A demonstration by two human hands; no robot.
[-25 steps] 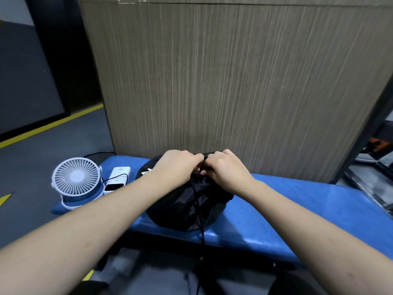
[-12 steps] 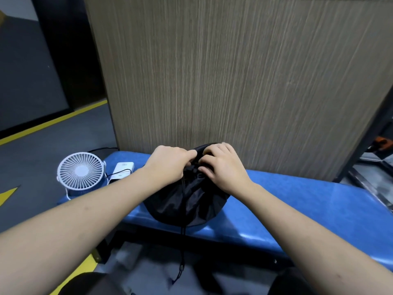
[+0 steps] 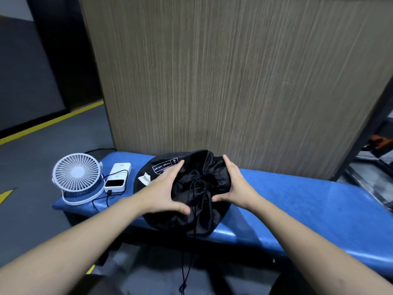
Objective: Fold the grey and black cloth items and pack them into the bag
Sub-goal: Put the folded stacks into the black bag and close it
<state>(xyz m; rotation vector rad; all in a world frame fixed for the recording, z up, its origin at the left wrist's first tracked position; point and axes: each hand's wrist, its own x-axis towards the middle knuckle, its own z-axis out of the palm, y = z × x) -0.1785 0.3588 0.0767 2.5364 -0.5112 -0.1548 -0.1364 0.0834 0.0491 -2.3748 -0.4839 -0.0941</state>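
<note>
We cup the stuffed black bag point(image 3: 187, 211) on the blue tabletop point(image 3: 308, 201), left hand point(image 3: 163, 190) and right hand point(image 3: 235, 185) spread, fingers pressing its flanks. The slick fabric looks soft and light (the cinched drawstring point(image 3: 194, 196) neck seems the surest hold).

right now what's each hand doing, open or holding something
Left hand: open, fingers spread, pressed against the left side of the black bag.
Right hand: open, cupped against the bag's right side.
Neither hand is closed around anything.
</note>
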